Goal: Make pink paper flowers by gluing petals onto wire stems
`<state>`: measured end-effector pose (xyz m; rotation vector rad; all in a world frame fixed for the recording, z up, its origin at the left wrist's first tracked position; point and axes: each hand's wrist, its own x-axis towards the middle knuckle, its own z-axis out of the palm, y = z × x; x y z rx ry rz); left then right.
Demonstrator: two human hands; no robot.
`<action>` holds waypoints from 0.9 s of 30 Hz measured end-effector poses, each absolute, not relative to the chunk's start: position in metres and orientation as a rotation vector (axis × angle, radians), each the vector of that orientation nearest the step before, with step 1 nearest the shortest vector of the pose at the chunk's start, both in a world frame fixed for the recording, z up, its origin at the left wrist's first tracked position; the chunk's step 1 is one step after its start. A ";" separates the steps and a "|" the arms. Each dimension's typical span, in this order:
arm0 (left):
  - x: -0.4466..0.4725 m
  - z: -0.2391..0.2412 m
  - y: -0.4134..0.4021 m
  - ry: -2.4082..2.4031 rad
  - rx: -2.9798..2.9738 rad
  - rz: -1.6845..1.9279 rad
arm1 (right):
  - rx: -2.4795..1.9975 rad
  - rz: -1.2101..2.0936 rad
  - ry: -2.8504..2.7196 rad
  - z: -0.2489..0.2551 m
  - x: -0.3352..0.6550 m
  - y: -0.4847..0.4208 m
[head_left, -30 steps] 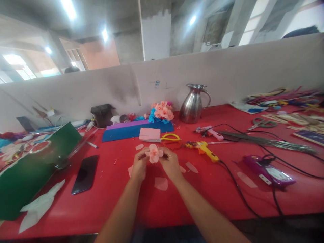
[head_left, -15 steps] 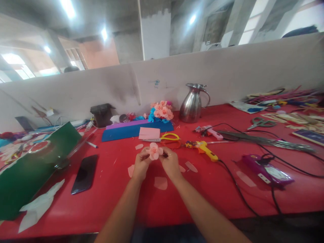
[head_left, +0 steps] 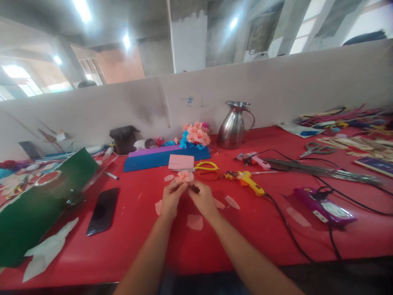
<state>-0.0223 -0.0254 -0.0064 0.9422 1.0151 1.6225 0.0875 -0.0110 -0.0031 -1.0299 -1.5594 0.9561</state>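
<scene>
A pink paper flower [head_left: 185, 176] is held upright between my two hands, its petals showing above the fingertips. My left hand [head_left: 172, 199] pinches it from the left and below. On the other side, my right hand [head_left: 204, 199] has its fingers closed at the flower's base; the exact spot they grip is hidden. Loose pink paper petals lie around my hands, among them one piece [head_left: 195, 222] between my forearms and another [head_left: 232, 202] to the right. Just beyond the flower are yellow-handled scissors [head_left: 207, 166] and a pink paper stack [head_left: 181, 161].
A yellow glue gun [head_left: 252, 184] and a pink one [head_left: 259, 163] lie right, their cords trailing past a purple power box [head_left: 325, 208]. A steel jug [head_left: 231, 129] stands behind, near finished flowers [head_left: 198, 135]. A phone [head_left: 102, 211] and green board [head_left: 61, 192] lie left.
The flower has tipped from facing me to facing upward and sits slightly higher. My fingers have come closer together beneath it.
</scene>
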 end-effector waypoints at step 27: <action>-0.030 -0.010 -0.020 0.894 0.667 1.606 | -0.976 0.899 -1.774 -0.003 0.086 -0.015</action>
